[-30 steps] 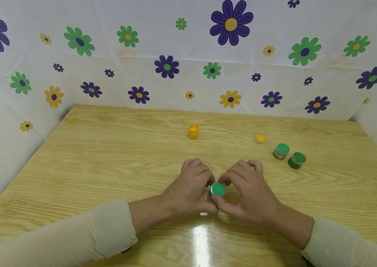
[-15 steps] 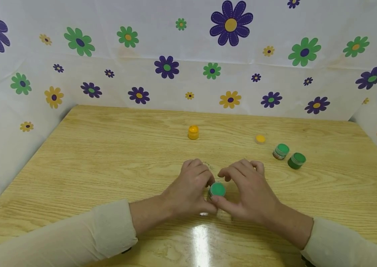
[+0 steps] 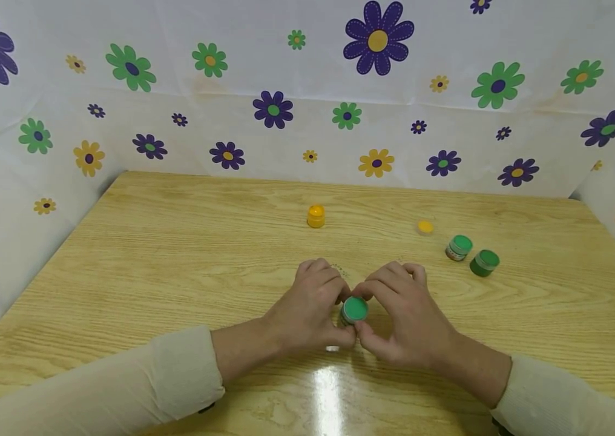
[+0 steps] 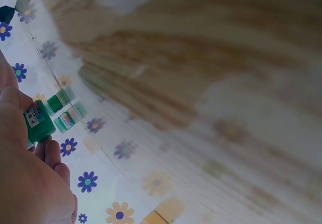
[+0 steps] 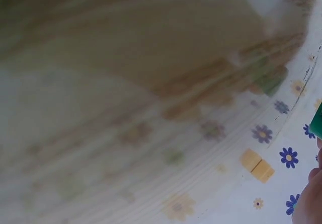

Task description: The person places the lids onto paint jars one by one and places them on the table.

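Between both hands, low in the middle of the head view, stands a small paint jar point(image 3: 354, 310) with a green top. My left hand point(image 3: 310, 309) grips it from the left, thumb in front and fingers behind. The right hand point(image 3: 405, 315) pinches the round top, its index fingertip at the far edge and its thumb at the near edge. In the left wrist view the jar point(image 4: 39, 122) shows a green body with a white label, against the left hand point(image 4: 35, 168). Only a green corner of the jar point(image 5: 317, 122) and part of the right hand point(image 5: 308, 201) enter the right wrist view.
Two more green-topped jars point(image 3: 458, 247) point(image 3: 484, 263) stand to the right on the wooden table point(image 3: 177, 254). An orange jar point(image 3: 316, 216) with a glossy top is farther back. A flat orange-yellow lid point(image 3: 425, 227) lies right of it. Flower-printed cloth point(image 3: 307, 79) walls the table's back and sides.
Half a second ago the right index finger was lifted off the jar's top; now it is back at the edge. The right thumb has shifted slightly right along the near edge. The left hand stays put.
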Tool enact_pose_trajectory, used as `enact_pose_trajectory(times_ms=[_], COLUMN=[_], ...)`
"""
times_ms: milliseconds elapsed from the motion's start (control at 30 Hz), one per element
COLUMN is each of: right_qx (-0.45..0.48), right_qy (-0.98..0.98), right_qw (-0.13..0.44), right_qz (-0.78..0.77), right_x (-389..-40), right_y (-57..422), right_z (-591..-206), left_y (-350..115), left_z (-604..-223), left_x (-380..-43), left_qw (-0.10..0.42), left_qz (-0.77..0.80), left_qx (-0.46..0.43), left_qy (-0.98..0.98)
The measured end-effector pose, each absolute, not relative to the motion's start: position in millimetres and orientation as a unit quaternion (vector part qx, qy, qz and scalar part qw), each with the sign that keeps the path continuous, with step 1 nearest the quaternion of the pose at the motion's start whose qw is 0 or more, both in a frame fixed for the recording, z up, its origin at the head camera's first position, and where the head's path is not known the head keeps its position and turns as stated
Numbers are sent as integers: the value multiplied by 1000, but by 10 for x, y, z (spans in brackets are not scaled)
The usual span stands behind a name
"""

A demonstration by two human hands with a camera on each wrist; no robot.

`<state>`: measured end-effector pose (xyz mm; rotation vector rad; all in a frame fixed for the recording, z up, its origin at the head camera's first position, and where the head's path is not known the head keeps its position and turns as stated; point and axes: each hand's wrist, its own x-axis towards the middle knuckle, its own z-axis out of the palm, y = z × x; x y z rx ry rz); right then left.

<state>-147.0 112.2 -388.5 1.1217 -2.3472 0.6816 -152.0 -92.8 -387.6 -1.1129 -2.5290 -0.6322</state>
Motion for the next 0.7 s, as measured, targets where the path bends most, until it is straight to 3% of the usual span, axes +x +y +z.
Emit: enact_pose_trajectory(times_ms=[700], right_qx=[380], right_qy=[-864], right_qw=[225], right_qz=[242], right_x=[-1464], right_y=[1114], right_z=[-3869], left_y=[-921], left_z=[-3860], left_x=[-1514], left_qw=[148], left_qz=[-217], left_qx=[-387], left_qy=[-884])
